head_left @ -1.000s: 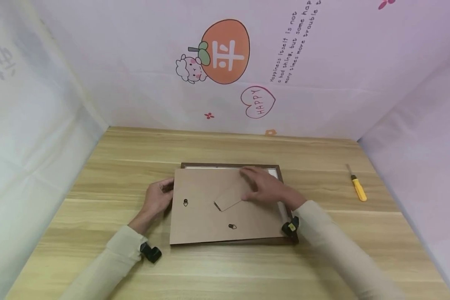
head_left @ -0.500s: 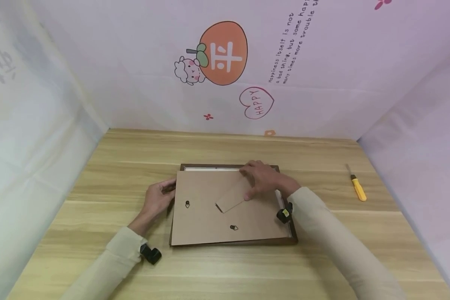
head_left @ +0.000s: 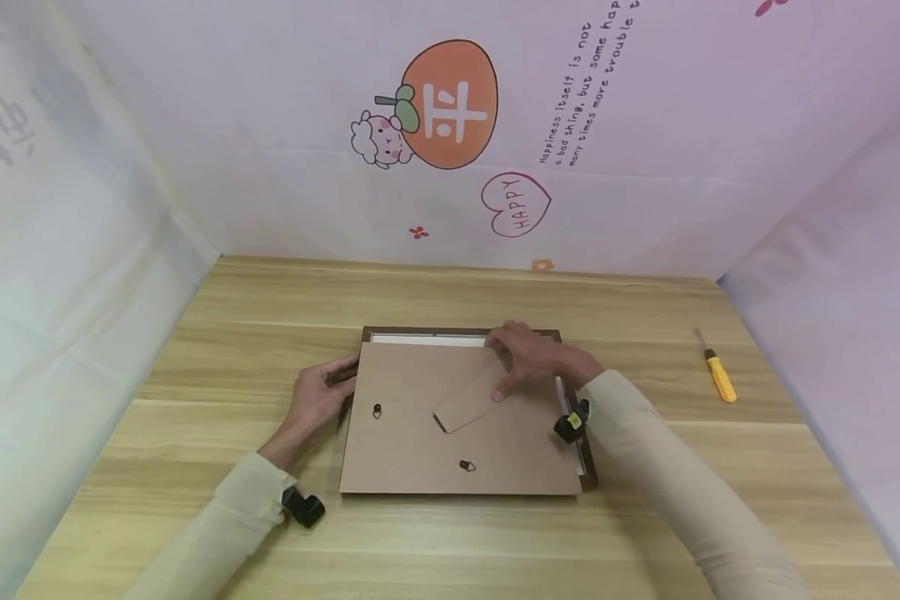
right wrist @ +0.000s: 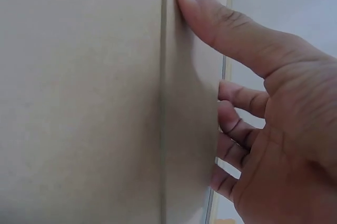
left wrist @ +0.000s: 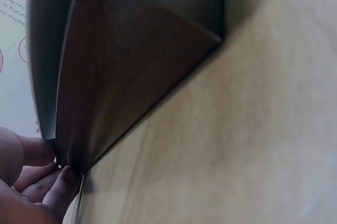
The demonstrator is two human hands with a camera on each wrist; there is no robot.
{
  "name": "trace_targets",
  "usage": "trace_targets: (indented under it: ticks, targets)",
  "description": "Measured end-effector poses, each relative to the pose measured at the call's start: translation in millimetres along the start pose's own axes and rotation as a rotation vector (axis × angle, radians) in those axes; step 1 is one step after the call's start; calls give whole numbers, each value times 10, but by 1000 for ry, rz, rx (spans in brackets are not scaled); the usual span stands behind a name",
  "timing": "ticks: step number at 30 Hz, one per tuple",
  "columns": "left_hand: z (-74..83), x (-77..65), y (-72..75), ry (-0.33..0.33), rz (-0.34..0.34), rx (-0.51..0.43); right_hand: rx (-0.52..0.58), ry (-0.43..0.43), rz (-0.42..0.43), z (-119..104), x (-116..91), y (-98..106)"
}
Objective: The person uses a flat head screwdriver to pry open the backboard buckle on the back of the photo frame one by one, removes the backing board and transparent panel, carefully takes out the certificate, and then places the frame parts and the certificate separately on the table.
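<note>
A brown backing board (head_left: 412,383) with two small hanging rings and a cut-out stand flap lies askew over a dark wooden picture frame (head_left: 461,332). A white-edged strip of the frame's inside shows along the far and right sides. My right hand (head_left: 528,360) grips the board's far edge, thumb on top near the flap, fingers curled over the edge in the right wrist view. At the left side, my left hand (head_left: 321,396) holds the frame's outer wall with its fingertips, and the thumb (left wrist: 37,151) touches the board's edge. The board's near edge overhangs the frame.
A screwdriver (head_left: 720,377) with a yellow handle lies on the wooden table (head_left: 645,533) to the right. Printed white sheets (head_left: 307,192) stand as walls behind and at both sides.
The board has shifted slightly right and toward me, so its near edge now covers the frame's near side. Both hands have moved along with it a little.
</note>
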State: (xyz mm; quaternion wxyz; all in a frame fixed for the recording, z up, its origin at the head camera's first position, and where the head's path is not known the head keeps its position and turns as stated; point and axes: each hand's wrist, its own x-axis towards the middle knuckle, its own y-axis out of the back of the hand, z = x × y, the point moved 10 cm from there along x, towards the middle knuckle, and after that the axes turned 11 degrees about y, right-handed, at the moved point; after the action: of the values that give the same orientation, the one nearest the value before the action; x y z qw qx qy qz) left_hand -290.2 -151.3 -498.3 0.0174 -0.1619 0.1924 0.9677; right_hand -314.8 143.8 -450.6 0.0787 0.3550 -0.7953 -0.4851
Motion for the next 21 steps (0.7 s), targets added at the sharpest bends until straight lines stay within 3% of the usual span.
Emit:
trace_targets:
  ticks: [6, 21]
  targets:
    - [26, -14, 2, -22, 4, 16, 127, 37, 32, 22, -62, 44]
    - [25, -4, -2, -16, -22, -36, 285, 35, 44, 147, -364, 163]
